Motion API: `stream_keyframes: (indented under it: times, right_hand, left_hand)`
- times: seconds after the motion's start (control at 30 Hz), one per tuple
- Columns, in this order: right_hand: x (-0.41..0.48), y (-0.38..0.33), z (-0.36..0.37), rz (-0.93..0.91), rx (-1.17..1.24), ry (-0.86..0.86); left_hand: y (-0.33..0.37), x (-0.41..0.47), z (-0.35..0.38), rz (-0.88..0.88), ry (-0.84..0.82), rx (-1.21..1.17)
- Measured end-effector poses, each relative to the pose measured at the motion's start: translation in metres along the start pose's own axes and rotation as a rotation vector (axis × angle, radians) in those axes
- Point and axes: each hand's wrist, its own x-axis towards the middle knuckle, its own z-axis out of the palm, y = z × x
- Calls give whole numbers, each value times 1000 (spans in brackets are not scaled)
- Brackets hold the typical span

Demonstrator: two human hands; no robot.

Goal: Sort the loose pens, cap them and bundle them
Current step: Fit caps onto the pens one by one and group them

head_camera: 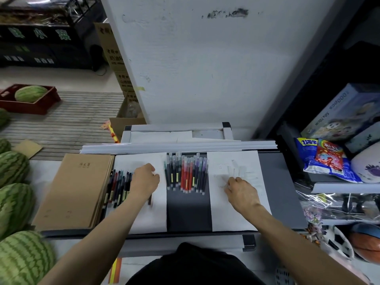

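On the left side of the grey bench (283, 192) lies a white sheet (144, 219). The loose pens (118, 187) lie in a heap along its left edge, just beside a stack of brown notebooks (76, 190). They have no caps on, so they wait there to be picked one at a time. The left hand (144, 182) sits over the right side of that heap. Its fingers are curled round a dark pen (150, 199), whose end pokes out under the hand.

On the bare dark top between the two sheets, the capped pens (186, 174) lie side by side in a neat row: dark ones, then red, then purple. Keeping like colours together probably makes them easy to bundle later. No band is seen round them yet.

Near the right side lies a second white sheet (232, 219) with the clear caps (236, 169) on it, hard to see against the paper. The right hand (241, 190) rests there with its fingers bent down near the caps, likely going for one. Whether it has a cap pinched cannot be told. Caps sit by one hand and pens by the other, so each hand has only a short way to go.
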Motion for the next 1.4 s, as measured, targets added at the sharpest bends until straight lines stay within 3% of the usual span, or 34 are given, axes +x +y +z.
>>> stream_keyframes:
  times: [0.2, 0.47, 0.77, 0.93, 1.03, 1.17, 1.3, 1.4]
  right_hand:
    - [4, -1, -4, 33, -7, -5]
    - [-1, -2, -10, 144, 169, 1]
    - [-22, -11, -14, 118, 546, 103]
    - [-34, -28, -32, 56, 911, 38]
    - [-44, -42, -48, -48, 1165, -34]
    - [-56, -55, -69, -169, 1437, -100]
    - [-63, -63, -86, -245, 1467, -121]
    - [-66, -68, -95, -274, 1469, -105]
  left_hand:
    - [-30, -17, -13, -29, -4, 293]
    - [-25, -21, -4, -41, -32, 265]
    - [-24, -24, -3, -36, -21, 348]
    - [-28, -31, -12, -56, -19, 356]
    - [-27, -40, -22, -52, 28, 279]
    - [-12, -63, -40, 110, 10, -1]
    - [13, -96, -64, 263, -56, -293]
    - [34, -126, -81, 415, -49, -308]
